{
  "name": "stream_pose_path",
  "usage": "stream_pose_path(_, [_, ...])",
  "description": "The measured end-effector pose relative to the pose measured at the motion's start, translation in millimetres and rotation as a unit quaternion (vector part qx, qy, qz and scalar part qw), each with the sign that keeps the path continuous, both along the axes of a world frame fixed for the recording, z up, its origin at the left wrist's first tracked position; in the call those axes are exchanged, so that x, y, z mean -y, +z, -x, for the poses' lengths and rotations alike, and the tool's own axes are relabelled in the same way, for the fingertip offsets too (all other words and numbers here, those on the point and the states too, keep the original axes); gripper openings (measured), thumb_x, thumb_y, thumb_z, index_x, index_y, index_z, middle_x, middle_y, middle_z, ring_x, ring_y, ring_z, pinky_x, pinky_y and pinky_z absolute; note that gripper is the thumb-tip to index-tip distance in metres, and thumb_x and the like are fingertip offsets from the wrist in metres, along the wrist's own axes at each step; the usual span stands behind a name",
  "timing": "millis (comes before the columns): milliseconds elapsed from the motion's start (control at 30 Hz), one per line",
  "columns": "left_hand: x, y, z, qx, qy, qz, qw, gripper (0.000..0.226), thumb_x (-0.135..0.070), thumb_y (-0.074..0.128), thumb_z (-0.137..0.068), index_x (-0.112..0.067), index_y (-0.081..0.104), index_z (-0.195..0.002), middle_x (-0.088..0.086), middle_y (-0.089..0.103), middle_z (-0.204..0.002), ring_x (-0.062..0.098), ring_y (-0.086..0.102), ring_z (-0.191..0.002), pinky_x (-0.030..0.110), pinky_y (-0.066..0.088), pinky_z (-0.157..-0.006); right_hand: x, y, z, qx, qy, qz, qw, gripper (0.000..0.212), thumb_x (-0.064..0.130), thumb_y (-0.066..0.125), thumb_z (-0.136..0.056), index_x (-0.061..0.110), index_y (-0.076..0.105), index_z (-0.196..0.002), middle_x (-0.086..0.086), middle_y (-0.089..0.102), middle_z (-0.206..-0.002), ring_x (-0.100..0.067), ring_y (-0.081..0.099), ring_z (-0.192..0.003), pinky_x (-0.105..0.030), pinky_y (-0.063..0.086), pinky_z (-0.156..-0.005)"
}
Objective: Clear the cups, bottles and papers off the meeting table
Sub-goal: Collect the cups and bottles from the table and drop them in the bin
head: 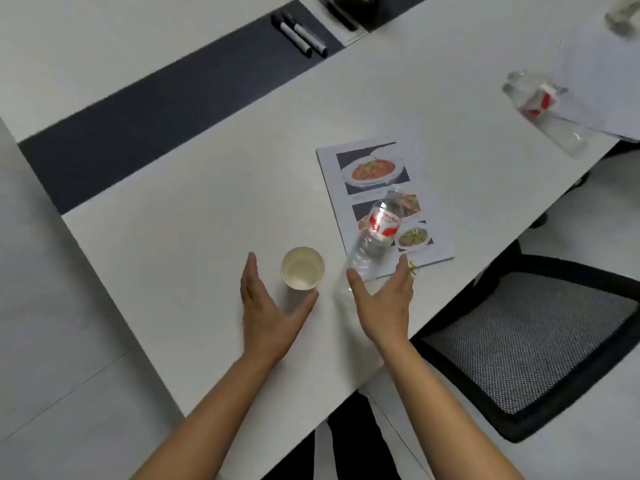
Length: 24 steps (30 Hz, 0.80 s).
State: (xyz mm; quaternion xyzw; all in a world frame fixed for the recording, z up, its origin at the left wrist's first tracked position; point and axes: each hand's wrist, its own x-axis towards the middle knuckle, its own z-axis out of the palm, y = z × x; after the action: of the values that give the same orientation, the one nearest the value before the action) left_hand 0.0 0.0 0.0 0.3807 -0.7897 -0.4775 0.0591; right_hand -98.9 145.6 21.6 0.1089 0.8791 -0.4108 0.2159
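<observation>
A white paper cup [302,268] stands upright on the white meeting table [194,216]. My left hand [266,306] is open around its near side, fingers spread and thumb close to the base. A clear plastic bottle [375,230] with a red and white label lies on a printed sheet with food photos [367,168]. My right hand [384,299] is open just short of the bottle's near end, thumb and fingers on either side of it. A second clear bottle [542,109] lies at the far right beside white papers [602,77].
Two black and white markers [301,34] lie on the dark strip [145,116] running down the table's middle. A black mesh office chair [533,341] stands by the table's right edge. Another clear object [623,15] sits at the top right corner.
</observation>
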Motion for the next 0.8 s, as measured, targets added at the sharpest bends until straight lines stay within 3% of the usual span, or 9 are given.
stream_pose_path(100, [-1.4, -3.8, 19.7, -0.027, -0.003, -0.019, 0.999, 0.104, -0.047, 0.081, -0.075, -0.036, 0.015, -0.154, -0.014, 0.031, -0.157, 0.009, 0.033, -0.142, 0.027, 0.031, -0.112, 9.4, -10.4, 15.1, -0.017, 0.030, -0.024, 0.999, 0.110, 0.057, 0.071, -0.080, 0.025, 0.000, -0.158, -0.003, 0.026, -0.161, -0.027, 0.031, -0.144, -0.041, 0.033, -0.111])
stream_pose_path(200, [-7.3, 8.9, 23.1, -0.021, 0.026, -0.055, 0.998, 0.083, -0.042, 0.081, -0.077, -0.037, 0.035, -0.146, -0.017, 0.048, -0.144, 0.012, 0.052, -0.126, 0.030, 0.044, -0.104, 8.1, -0.6, 15.6, 0.023, 0.041, -0.021, 0.999, 0.103, 0.045, 0.070, -0.081, 0.026, 0.003, -0.158, -0.003, 0.038, -0.156, -0.027, 0.047, -0.134, -0.037, 0.041, -0.098])
stream_pose_path(333, [-6.3, 56.9, 3.0, -0.055, 0.062, -0.041, 0.996, 0.081, -0.041, 0.080, -0.078, -0.037, 0.036, -0.146, -0.017, 0.048, -0.142, 0.012, 0.054, -0.120, 0.027, 0.046, -0.099, -6.0, 38.7, 6.3, 0.026, 0.053, 0.058, 0.997, 0.089, 0.038, 0.068, -0.084, 0.034, 0.015, -0.154, 0.001, 0.049, -0.147, -0.022, 0.057, -0.119, -0.031, 0.042, -0.087])
stream_pose_path(467, [-1.3, 111.5, -43.7, -0.087, 0.150, -0.011, 0.985, 0.080, -0.047, 0.079, -0.077, -0.038, 0.037, -0.145, -0.016, 0.049, -0.140, 0.007, 0.053, -0.118, 0.032, 0.046, -0.099, -19.3, 71.0, -25.9, 0.011, 0.133, 0.137, 0.981, 0.092, 0.030, 0.074, -0.082, 0.037, 0.017, -0.154, 0.010, 0.050, -0.142, -0.003, 0.058, -0.110, -0.028, 0.048, -0.086])
stream_pose_path(633, [-2.0, 152.1, -132.6, -0.132, 0.320, 0.050, 0.937, 0.080, -0.046, 0.081, -0.073, -0.029, 0.045, -0.141, -0.029, 0.056, -0.126, -0.003, 0.055, -0.116, 0.031, 0.048, -0.099, -6.2, 81.0, -69.9, 0.022, 0.250, 0.196, 0.948, 0.099, 0.029, 0.073, -0.073, 0.045, 0.016, -0.151, 0.023, 0.050, -0.136, 0.003, 0.057, -0.113, -0.031, 0.052, -0.089])
stream_pose_path(733, [-4.1, 162.3, -192.8, -0.135, 0.403, 0.087, 0.901, 0.074, -0.051, 0.079, -0.075, -0.031, 0.046, -0.139, -0.020, 0.058, -0.129, 0.006, 0.058, -0.117, 0.036, 0.050, -0.098, 19.2, 84.5, -100.4, 0.027, 0.330, 0.211, 0.920, 0.100, 0.020, 0.076, -0.074, 0.047, 0.017, -0.150, 0.025, 0.050, -0.134, 0.005, 0.056, -0.112, -0.025, 0.050, -0.087])
stream_pose_path(800, [-4.2, 169.1, -231.8, -0.136, 0.436, 0.119, 0.882, 0.073, -0.053, 0.076, -0.075, -0.033, 0.046, -0.139, -0.014, 0.057, -0.132, 0.013, 0.058, -0.119, 0.034, 0.051, -0.097, 41.7, 92.4, -124.0, 0.025, 0.374, 0.215, 0.902, 0.101, 0.030, 0.076, -0.068, 0.049, 0.018, -0.149, 0.027, 0.050, -0.132, 0.004, 0.056, -0.111, -0.025, 0.051, -0.087])
